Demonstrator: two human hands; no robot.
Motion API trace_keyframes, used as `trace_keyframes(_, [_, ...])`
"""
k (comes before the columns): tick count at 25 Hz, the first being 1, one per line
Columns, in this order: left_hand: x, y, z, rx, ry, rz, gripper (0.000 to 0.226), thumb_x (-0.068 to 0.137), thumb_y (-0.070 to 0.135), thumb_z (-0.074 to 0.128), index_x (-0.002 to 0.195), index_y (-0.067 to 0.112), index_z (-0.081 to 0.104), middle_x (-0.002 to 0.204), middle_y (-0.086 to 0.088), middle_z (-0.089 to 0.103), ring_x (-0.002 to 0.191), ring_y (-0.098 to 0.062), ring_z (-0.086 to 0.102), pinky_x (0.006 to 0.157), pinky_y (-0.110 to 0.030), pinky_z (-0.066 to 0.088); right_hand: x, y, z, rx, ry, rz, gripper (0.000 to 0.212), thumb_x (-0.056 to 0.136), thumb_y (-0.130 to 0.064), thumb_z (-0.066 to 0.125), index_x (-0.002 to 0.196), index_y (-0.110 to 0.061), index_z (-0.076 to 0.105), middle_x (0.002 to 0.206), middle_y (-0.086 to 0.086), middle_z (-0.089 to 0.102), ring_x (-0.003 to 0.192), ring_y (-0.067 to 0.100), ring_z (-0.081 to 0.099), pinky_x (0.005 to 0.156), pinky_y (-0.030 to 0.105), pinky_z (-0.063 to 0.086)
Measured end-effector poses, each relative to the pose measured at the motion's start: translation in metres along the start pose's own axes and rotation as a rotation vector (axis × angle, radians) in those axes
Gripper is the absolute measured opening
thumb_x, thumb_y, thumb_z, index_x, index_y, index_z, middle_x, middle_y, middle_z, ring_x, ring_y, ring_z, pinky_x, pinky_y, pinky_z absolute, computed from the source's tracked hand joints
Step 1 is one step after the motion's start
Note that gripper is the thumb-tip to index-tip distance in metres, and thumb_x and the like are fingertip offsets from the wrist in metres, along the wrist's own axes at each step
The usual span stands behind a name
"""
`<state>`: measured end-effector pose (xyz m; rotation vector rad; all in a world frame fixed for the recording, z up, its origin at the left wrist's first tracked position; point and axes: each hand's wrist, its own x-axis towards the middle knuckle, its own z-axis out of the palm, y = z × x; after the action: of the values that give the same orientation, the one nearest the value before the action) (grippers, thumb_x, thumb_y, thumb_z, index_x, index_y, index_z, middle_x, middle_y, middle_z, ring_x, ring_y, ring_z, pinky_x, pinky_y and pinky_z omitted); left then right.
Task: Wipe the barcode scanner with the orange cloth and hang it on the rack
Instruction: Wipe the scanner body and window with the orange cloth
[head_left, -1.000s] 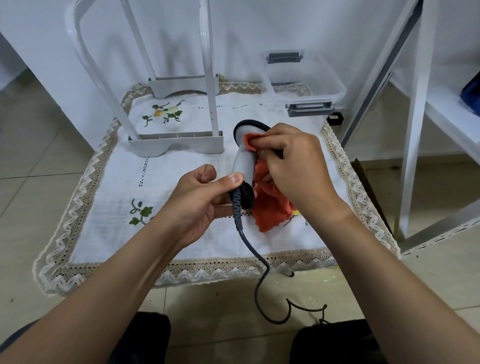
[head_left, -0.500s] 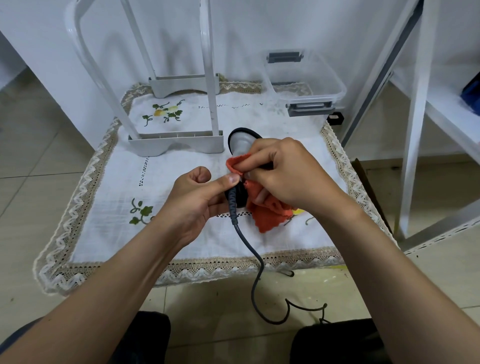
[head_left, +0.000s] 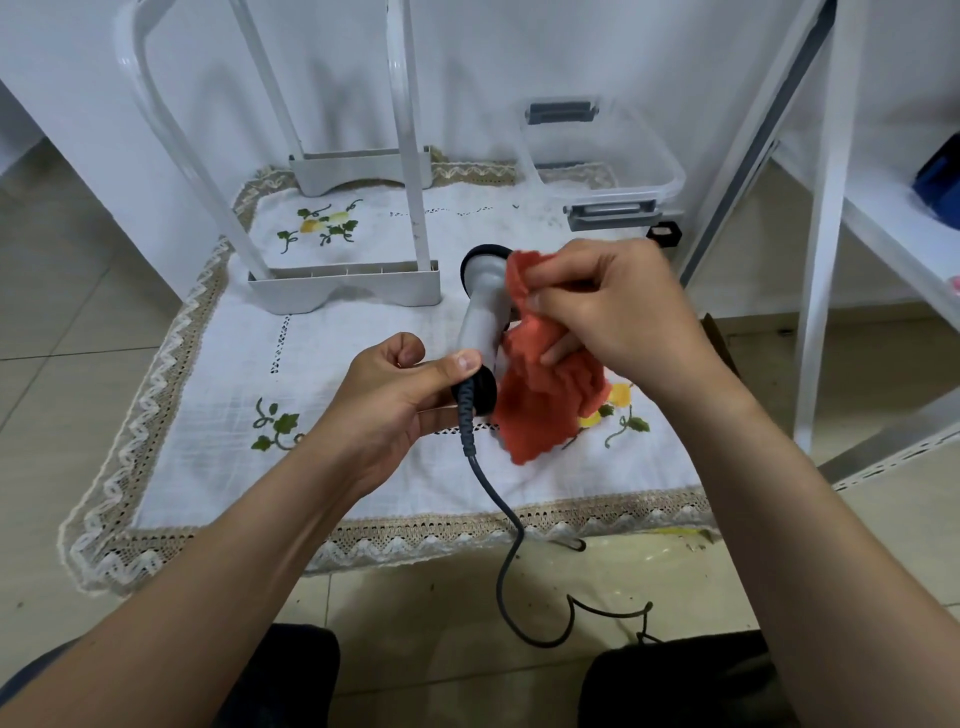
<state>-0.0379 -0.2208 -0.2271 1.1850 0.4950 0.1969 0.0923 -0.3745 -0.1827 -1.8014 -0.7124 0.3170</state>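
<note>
A grey barcode scanner (head_left: 484, 306) with a black head and black base is held above the embroidered white tablecloth (head_left: 218, 395). My left hand (head_left: 395, 395) grips its lower handle, where the dark cable (head_left: 493, 499) leaves and hangs down to the floor. My right hand (head_left: 613, 306) pinches the orange cloth (head_left: 545, 400) against the right side of the scanner's upper body; the rest of the cloth hangs below. The white rack (head_left: 343, 280) stands on the table to the left, just behind the scanner.
A clear plastic box (head_left: 597, 150) with grey latches sits at the back right of the table. White shelf posts (head_left: 826, 249) stand to the right, a white wall behind. My knees show at the bottom edge above the tiled floor.
My right hand slid the cloth down the scanner toward the handle, then back up to the upper body. My left hand kept its hold on the handle.
</note>
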Motion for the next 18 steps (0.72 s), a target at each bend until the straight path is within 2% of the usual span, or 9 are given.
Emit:
trace_keyframes(2, [-0.002, 0.000, 0.001, 0.013, -0.034, 0.003, 0.049, 0.073, 0.011, 0.078, 0.078, 0.022, 0.030, 0.101, -0.043, 0.068, 0.089, -0.046, 0.071, 0.056, -0.032, 0.057, 0.005, 0.007, 0.001, -0.205, 0.178, -0.141, 0.019, 0.093, -0.004, 0.073, 0.092, -0.021, 0.082, 0.096, 0.000, 0.070, 0.050, 0.018, 0.072, 0.051, 0.042, 0.061])
trace_keyframes(3, [-0.003, 0.000, 0.002, 0.015, -0.056, 0.004, 0.046, 0.072, 0.011, 0.077, 0.081, 0.021, 0.032, 0.093, -0.039, 0.071, 0.082, -0.042, 0.074, 0.055, -0.031, 0.057, 0.007, 0.010, 0.003, -0.302, 0.216, -0.210, 0.018, 0.093, -0.006, 0.072, 0.096, -0.020, 0.083, 0.098, 0.001, 0.070, 0.055, 0.021, 0.072, 0.057, 0.045, 0.061])
trace_keyframes(5, [-0.007, 0.002, 0.006, 0.021, -0.081, 0.003, 0.038, 0.071, 0.011, 0.074, 0.089, 0.017, 0.041, 0.074, -0.021, 0.076, 0.064, -0.030, 0.075, 0.052, -0.028, 0.056, 0.009, 0.017, 0.007, -0.453, 0.217, -0.311, 0.020, 0.091, -0.007, 0.068, 0.097, -0.018, 0.083, 0.098, 0.003, 0.070, 0.068, 0.027, 0.072, 0.067, 0.050, 0.060])
trace_keyframes(7, [-0.009, 0.002, 0.009, 0.040, -0.075, -0.001, 0.040, 0.071, 0.012, 0.074, 0.104, 0.012, 0.052, 0.070, -0.013, 0.076, 0.059, -0.024, 0.074, 0.052, -0.028, 0.056, 0.009, 0.018, 0.011, -0.529, 0.158, -0.318, 0.024, 0.089, -0.005, 0.064, 0.098, -0.018, 0.084, 0.099, 0.003, 0.070, 0.072, 0.027, 0.070, 0.072, 0.050, 0.060])
trace_keyframes(9, [-0.008, 0.003, 0.008, 0.054, -0.052, -0.007, 0.048, 0.070, 0.014, 0.075, 0.115, 0.009, 0.058, 0.073, -0.013, 0.077, 0.061, -0.024, 0.075, 0.054, -0.029, 0.058, 0.008, 0.016, 0.014, -0.487, 0.084, -0.259, 0.026, 0.091, -0.001, 0.064, 0.100, -0.017, 0.084, 0.103, 0.001, 0.071, 0.064, 0.016, 0.067, 0.071, 0.039, 0.061])
trace_keyframes(11, [-0.006, 0.003, 0.007, 0.038, -0.025, -0.010, 0.049, 0.069, 0.015, 0.076, 0.115, 0.009, 0.060, 0.076, -0.013, 0.078, 0.064, -0.023, 0.075, 0.056, -0.031, 0.059, 0.004, 0.013, 0.015, -0.363, 0.005, -0.212, 0.026, 0.093, 0.003, 0.065, 0.100, -0.013, 0.083, 0.104, -0.002, 0.071, 0.054, 0.004, 0.068, 0.061, 0.019, 0.057])
trace_keyframes(12, [-0.005, 0.003, 0.006, 0.027, -0.009, -0.010, 0.050, 0.068, 0.015, 0.076, 0.114, 0.010, 0.060, 0.076, -0.012, 0.078, 0.064, -0.023, 0.075, 0.057, -0.031, 0.060, 0.002, 0.010, 0.017, -0.311, -0.035, -0.198, 0.024, 0.093, 0.004, 0.065, 0.099, -0.012, 0.083, 0.104, -0.003, 0.071, 0.053, 0.000, 0.068, 0.057, 0.014, 0.055])
trace_keyframes(13, [-0.004, 0.003, 0.005, 0.019, 0.009, -0.007, 0.051, 0.067, 0.015, 0.076, 0.114, 0.010, 0.058, 0.077, -0.012, 0.078, 0.064, -0.023, 0.075, 0.056, -0.032, 0.060, 0.000, 0.008, 0.019, -0.264, -0.077, -0.182, 0.023, 0.093, 0.004, 0.066, 0.097, -0.011, 0.083, 0.103, -0.004, 0.071, 0.050, 0.002, 0.069, 0.054, 0.015, 0.055])
trace_keyframes(18, [-0.001, 0.002, -0.003, -0.025, 0.052, 0.001, 0.065, 0.065, 0.013, 0.078, 0.124, 0.004, 0.053, 0.077, -0.014, 0.078, 0.062, -0.024, 0.075, 0.054, -0.030, 0.058, -0.007, 0.003, 0.020, -0.051, -0.281, -0.091, 0.024, 0.091, 0.008, 0.068, 0.091, -0.012, 0.082, 0.094, -0.008, 0.071, 0.054, 0.034, 0.073, 0.049, 0.046, 0.062])
